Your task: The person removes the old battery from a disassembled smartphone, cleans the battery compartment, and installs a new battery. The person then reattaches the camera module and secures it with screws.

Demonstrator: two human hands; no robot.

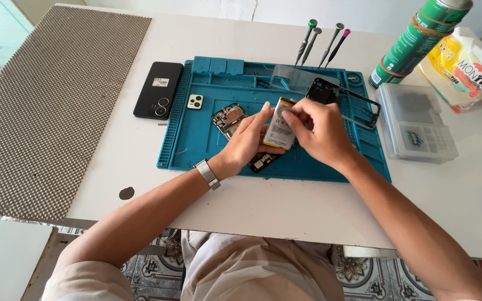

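— What do the hands have?

— The left hand (250, 139) cups a flat pale phone battery (279, 130) from below, fingers curled about its lower edge. The right hand (316, 131) comes in from the other side, thumb and fingers pinched shut on the battery's upper part. Both are closed on it, above the middle of the teal work mat (196, 145).

— What lies under it?

— An opened phone body (231, 118) with bare circuit boards, partly hidden by the left hand. A black phone frame (344, 99) sits just beside the right hand, toward the mat's far right corner. A small camera module (195, 101) lies near the mat's left ridge.

— Room to move?

— The near strip of white table (285, 209) between mat and table edge is bare but for a dark spot (126, 193). To the right, a clear parts box (417, 122) lies just beside the mat's edge; behind it a green spray can (419, 39) and a yellow-and-white bag (467, 67). Four screwdrivers (322, 42) stand at the mat's far edge. Left of the mat lies a black phone back cover (158, 90), then a grey woven anti-slip mat (51, 106) reaching the table's left edge.

— And the room?

— Patterned floor tiles (358, 270) show below the table — a pale wall beyond it.
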